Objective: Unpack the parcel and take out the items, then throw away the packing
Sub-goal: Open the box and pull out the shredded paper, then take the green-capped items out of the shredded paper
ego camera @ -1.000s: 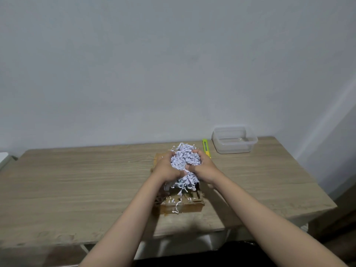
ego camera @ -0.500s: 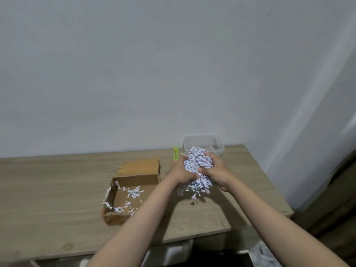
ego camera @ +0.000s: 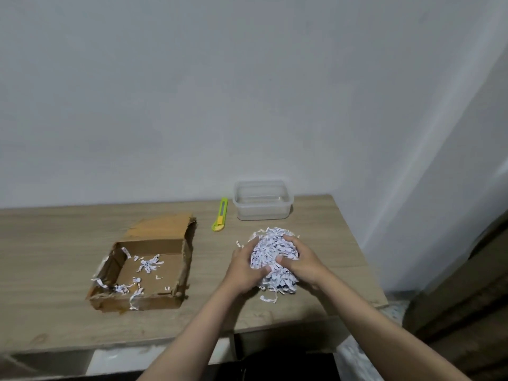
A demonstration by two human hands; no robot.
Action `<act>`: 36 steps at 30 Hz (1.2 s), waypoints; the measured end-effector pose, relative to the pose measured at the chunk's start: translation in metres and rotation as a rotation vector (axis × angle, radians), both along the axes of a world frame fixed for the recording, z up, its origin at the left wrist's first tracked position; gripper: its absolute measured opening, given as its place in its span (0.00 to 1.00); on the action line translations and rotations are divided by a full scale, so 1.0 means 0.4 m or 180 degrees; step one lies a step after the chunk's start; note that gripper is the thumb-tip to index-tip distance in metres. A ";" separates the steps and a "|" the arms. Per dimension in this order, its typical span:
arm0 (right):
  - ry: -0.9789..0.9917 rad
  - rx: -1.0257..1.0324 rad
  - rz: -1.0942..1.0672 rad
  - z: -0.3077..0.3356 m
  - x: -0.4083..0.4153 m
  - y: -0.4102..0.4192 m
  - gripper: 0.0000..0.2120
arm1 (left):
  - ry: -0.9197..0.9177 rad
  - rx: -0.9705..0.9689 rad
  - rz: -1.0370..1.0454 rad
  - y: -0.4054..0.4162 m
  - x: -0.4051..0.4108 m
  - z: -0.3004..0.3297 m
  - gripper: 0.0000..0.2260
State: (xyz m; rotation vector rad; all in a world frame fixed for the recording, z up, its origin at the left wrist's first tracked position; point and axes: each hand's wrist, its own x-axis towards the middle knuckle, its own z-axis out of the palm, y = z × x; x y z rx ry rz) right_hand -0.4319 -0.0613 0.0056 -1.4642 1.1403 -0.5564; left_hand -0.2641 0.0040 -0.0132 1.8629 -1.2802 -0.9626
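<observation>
A wad of white shredded paper (ego camera: 270, 253) is pressed between my left hand (ego camera: 244, 266) and my right hand (ego camera: 301, 261), low over the right part of the wooden table (ego camera: 55, 243). Whether the wad rests on the table I cannot tell. The open brown cardboard box (ego camera: 149, 301) sits to the left of my hands with its flap folded back. Only a few loose paper shreds (ego camera: 148, 265) lie on its floor. Anything wrapped inside the wad is hidden.
A yellow-green utility knife (ego camera: 220, 215) lies behind the hands. A clear plastic container (ego camera: 262, 200) stands at the back right by the white wall. The table's right edge is close to my right forearm. Something dark sits under the table's front edge.
Both hands lifted the paper wad out of the box and carried it to the right, then lowered it toward the table. The box now shows a nearly bare floor.
</observation>
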 end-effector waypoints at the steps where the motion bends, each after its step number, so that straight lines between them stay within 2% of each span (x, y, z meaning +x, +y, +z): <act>1: 0.0041 -0.0036 0.0106 0.001 -0.011 -0.005 0.29 | -0.0069 0.0031 -0.0004 0.010 -0.001 0.012 0.37; 6: 0.0596 -0.0505 0.0359 0.027 -0.050 -0.032 0.39 | -0.0638 -0.0223 0.0363 0.044 -0.015 0.061 0.30; 7: 0.0725 -0.0708 0.0314 0.031 -0.051 -0.032 0.37 | -0.0842 -0.0379 0.0315 0.047 -0.023 0.069 0.28; 9: 0.0788 -0.1167 0.0197 0.042 -0.047 -0.010 0.28 | -0.1192 -0.0582 -0.0066 0.042 -0.039 0.071 0.26; 11: 0.0842 -0.1607 0.0235 0.035 -0.035 0.016 0.22 | -0.1469 -0.0430 -0.0544 0.037 -0.057 0.062 0.25; 13: 0.1007 -0.1787 0.0412 0.005 -0.029 0.035 0.19 | -0.1619 -0.0086 -0.0733 0.038 -0.058 0.040 0.24; 19: 0.1089 -0.1820 0.0262 -0.039 -0.068 0.047 0.14 | -0.1822 0.0329 -0.0587 0.081 -0.006 0.009 0.24; 23: 0.1070 -0.1745 0.0052 -0.034 -0.094 0.031 0.12 | -0.1678 0.0353 -0.0326 0.102 0.028 0.008 0.23; 26: 0.0865 -0.1870 -0.0266 -0.021 -0.089 0.041 0.13 | -0.1557 -0.0069 -0.0072 0.116 0.025 0.014 0.23; 29: 0.0638 -0.2434 -0.0158 -0.003 -0.048 0.066 0.12 | -0.1467 -0.0709 -0.0108 0.118 -0.001 0.024 0.23; 31: 0.0799 -0.2656 0.0174 -0.003 -0.021 0.079 0.12 | -0.1438 -0.0777 -0.0355 0.108 -0.018 0.023 0.24; 33: 0.1140 -0.2561 0.0409 -0.014 -0.011 0.080 0.13 | -0.1497 -0.0521 -0.0518 0.101 -0.023 0.010 0.24; 36: 0.1435 -0.2289 0.0379 -0.037 -0.041 0.070 0.13 | -0.1646 -0.0179 -0.0449 0.107 -0.006 -0.014 0.24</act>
